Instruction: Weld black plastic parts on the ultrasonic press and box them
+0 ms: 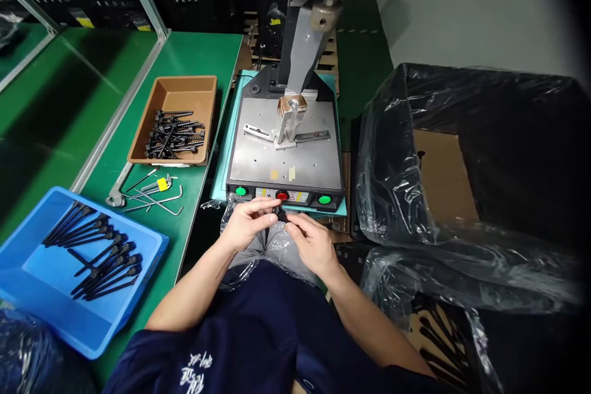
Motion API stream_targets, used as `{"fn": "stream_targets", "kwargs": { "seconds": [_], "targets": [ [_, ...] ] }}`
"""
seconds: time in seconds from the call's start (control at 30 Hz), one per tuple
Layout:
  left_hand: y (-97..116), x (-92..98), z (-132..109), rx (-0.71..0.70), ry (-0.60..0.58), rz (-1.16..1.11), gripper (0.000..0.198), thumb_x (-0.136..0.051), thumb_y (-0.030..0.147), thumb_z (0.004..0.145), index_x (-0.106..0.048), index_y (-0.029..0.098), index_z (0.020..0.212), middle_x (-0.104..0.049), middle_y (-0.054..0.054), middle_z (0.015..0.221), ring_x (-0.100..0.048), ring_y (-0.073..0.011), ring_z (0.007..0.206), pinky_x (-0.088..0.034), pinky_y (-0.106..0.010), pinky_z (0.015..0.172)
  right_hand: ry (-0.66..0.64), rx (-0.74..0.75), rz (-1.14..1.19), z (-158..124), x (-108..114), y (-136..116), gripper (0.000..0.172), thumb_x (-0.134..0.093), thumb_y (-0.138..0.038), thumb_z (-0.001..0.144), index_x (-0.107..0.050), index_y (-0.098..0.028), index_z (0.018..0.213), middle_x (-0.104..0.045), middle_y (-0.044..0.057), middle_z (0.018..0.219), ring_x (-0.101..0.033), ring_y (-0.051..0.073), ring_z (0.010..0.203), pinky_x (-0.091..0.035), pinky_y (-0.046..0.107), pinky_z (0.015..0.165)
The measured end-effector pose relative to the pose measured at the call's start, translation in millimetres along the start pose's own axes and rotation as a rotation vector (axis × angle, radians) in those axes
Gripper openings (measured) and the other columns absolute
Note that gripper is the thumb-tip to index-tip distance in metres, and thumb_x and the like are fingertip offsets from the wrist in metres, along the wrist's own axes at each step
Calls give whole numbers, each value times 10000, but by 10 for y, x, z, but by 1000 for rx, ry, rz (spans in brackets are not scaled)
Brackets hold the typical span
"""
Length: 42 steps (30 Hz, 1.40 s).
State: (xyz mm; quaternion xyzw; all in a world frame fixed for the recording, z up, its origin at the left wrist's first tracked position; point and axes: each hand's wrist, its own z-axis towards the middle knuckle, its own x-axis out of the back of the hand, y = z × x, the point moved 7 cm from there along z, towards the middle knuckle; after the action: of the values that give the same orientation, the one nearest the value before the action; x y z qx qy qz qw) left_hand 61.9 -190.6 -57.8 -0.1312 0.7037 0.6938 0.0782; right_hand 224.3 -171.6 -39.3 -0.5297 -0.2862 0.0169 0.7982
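My left hand [247, 221] and my right hand [316, 245] meet in front of the press. Between their fingertips is a small black part [280, 214], pinched from both sides; its exact kind is partly hidden by the fingers. Just beyond the hands is the front panel of the press, with a red button [281, 196] between two green buttons [241, 191]. On its metal base plate [258, 166] stands an upright metal fixture [290, 120] with a round opening on top. Above it hangs the press head [325, 15].
At left, a brown tray [212, 98] holds black threaded parts, and a blue tray [157, 246] holds long black pieces. Hex keys [159, 200] lie between them on the green table [198, 52]. Plastic-lined boxes [392, 197] stand at right, the lower one holding long black pieces [436, 335].
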Motion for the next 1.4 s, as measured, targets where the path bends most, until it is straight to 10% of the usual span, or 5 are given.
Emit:
{"fn": "stream_targets", "kwargs": {
  "seconds": [0.2, 0.43, 0.67, 1.13, 1.4],
  "targets": [
    [50, 31, -19, 75, -53, 36, 317, -795, 237, 738, -779, 255, 1054, -678, -50, 1033, -563, -91, 688, -519, -266, 688, 17, 114, -89, 4, -7, -123, 241, -535, -204, 984, -694, -211, 1165, -704, 72, 985, -676, 204, 907, -564, 338, 810],
    [176, -9, -15, -28, -79, 157, 289, -742, 263, 804, -761, 265, 1092, -672, -74, 1177, -636, -214, 1077, -584, -343, 858, 138, 285, -344, -23, 45, -249, 265, -550, -169, 974, -680, -181, 1205, -706, 106, 975, -651, 234, 901, -555, 393, 825],
    [187, -30, -4, -88, -102, 356, 328, -728, 308, 835, -726, 263, 1160, -687, -53, 1242, -623, -237, 1211, -451, -434, 1127, 135, 226, -287, 0, 92, -213, 226, -552, -194, 980, -694, -185, 1156, -707, 93, 970, -657, 226, 907, -548, 378, 831],
    [262, 33, 212, -71, -160, 377, 359, -860, 371, 676, -790, 203, 986, -760, -99, 1034, -720, -256, 971, -603, -384, 870, 81, -8, 6, 56, 96, -30, 158, -620, -245, 925, -743, -215, 1020, -717, 45, 903, -675, 191, 817, -551, 317, 759],
    [178, -294, -62, -419, -93, 602, 575, -602, 246, 917, -450, 269, 1471, -460, -81, 1505, -449, -230, 1393, -488, -418, 1094, 220, 18, -50, 82, 154, -47, 180, -567, -234, 954, -721, -208, 1044, -709, 62, 922, -676, 201, 850, -558, 328, 777]
  ]
}}
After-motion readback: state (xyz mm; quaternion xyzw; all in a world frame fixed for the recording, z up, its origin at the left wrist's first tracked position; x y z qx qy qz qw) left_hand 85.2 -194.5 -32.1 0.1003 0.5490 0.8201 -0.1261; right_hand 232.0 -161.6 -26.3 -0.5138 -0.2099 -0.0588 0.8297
